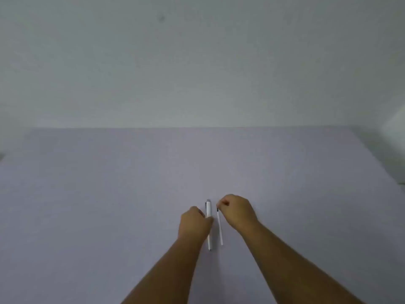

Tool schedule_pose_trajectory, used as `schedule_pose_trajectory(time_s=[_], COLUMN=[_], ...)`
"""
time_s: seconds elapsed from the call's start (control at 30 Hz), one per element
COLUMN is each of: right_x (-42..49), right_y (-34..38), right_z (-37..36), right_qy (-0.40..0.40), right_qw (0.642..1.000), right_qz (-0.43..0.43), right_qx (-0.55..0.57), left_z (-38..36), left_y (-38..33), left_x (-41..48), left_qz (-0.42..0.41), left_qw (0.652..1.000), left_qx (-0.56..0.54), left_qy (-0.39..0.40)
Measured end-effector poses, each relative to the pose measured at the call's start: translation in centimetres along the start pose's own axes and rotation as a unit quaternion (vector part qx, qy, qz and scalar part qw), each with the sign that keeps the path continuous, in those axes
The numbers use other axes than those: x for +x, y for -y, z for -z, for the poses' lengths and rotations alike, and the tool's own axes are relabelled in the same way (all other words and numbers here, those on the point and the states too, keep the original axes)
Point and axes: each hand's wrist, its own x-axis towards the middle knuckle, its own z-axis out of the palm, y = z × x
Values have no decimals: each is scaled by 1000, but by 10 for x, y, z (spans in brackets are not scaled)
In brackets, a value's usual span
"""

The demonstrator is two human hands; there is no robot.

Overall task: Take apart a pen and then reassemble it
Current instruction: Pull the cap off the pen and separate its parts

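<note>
Head view: we've got both hands low over the desk (109,194), near the middle. Our left hand (194,222) is closed on the white pen (208,210), thumb and fingers pinched around its middle, so the barrel runs away from us with the clip end farthest off. Just beside it to the right, not touching, our right hand (237,212) pinches the far end of the thin refill (219,229) (its dark end right at the fingertips), the rest trailing back toward us. Blur hides whether either part rests on the desk.
</note>
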Motion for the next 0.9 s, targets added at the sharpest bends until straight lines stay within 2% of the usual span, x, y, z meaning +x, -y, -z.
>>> schedule_pose_trajectory(time_s=[0.13, 0.33, 0.47, 0.6, 0.77, 0.9], right_x=[9, 18, 23, 25, 21, 30], right_y=[0, 3, 8, 10, 4, -1], right_z=[-12, -20, -16, -6, 5, 16], right_qy=[-13, -4, 10, 34, 42, -28], right_qw=[998, 997, 998, 989, 973, 947], right_qz=[-28, -47, -57, -61, -81, -142], right_qx=[-53, -69, -7, 132, 213, 286], left_z=[-10, -8, -6, -2, 0, 6], left_y=[7, 6, 7, 6, -6, -15], left_x=[12, 18, 10, 1, -4, -5], left_qz=[10, -17, -46, -50, -29, 5], left_qw=[999, 999, 998, 996, 993, 981], left_qx=[31, 2, -43, -69, -108, -126], left_qy=[34, 28, 0, -12, 47, 148])
